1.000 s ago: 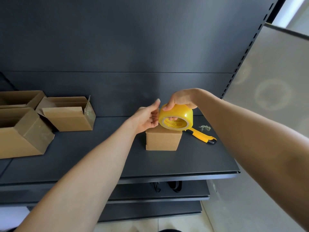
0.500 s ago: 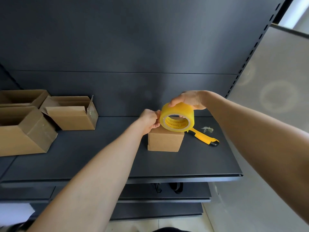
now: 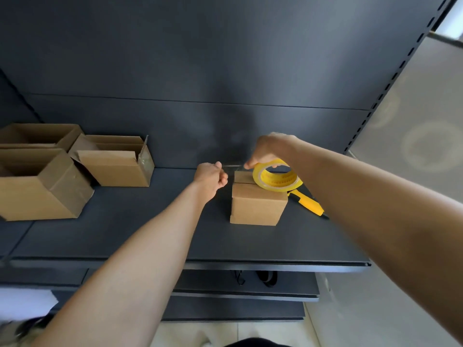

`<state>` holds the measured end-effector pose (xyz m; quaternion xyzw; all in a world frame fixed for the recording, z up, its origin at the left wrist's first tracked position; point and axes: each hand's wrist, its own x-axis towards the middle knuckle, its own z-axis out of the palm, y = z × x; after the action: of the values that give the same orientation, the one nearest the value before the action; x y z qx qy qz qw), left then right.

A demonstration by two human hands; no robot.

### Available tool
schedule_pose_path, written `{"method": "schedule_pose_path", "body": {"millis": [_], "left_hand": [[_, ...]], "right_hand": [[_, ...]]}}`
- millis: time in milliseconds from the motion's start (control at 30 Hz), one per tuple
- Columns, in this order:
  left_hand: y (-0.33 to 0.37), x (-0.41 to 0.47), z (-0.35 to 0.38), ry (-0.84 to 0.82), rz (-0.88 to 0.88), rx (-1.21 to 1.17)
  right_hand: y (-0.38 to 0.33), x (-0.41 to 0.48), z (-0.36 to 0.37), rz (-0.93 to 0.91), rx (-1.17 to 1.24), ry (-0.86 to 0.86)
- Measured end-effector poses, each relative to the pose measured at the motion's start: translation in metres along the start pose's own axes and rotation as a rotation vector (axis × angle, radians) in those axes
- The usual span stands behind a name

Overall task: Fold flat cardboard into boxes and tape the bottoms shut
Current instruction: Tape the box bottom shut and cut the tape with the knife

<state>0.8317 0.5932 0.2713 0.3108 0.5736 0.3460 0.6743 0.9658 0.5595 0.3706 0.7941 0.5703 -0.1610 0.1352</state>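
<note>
- The small box stands on the dark shelf, a little right of centre. Its closed flaps face up and the seam between them runs across the top.
- That face is probably the bottom, turned upward so the seam can be taped from above.
- The yellow tape roll sits tilted at the right rear of the box top, apparently resting on it.
- The right hand grips the roll from above with its fingers curled over the rim. This steadies the roll and pins the box down.
- The left hand is closed in a pinch on a thin strip of tape, which stretches from the roll out past the box's left edge. Held taut like this, the strip can be laid flat along the seam.
- The strip is clear and faint, so I cannot tell whether any of it touches the cardboard yet.
- A yellow knife lies on the shelf just behind and to the right of the box, handy for cutting the tape.
- Three open boxes sit well apart to the left: the middle box, the large box and the rear box.
- What shows of their insides is bare cardboard, with nothing visible in them. The middle box has shiny tape at one corner.
</note>
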Motion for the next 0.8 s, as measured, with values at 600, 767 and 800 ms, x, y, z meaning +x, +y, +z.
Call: {"method": "schedule_pose_path", "body": {"millis": [600, 767, 800], "left_hand": [[-0.049, 0.024, -0.001, -0.073, -0.016, 0.327], [-0.052, 0.024, 0.003, -0.112, -0.009, 0.380], [-0.052, 0.025, 0.003, -0.100, -0.003, 0.384]], "right_hand": [[-0.032, 0.022, 0.017, 0.005, -0.260, 0.086], [-0.032, 0.025, 0.020, 0.025, -0.274, 0.116], [-0.033, 0.025, 0.020, 0.026, -0.280, 0.122]]}}
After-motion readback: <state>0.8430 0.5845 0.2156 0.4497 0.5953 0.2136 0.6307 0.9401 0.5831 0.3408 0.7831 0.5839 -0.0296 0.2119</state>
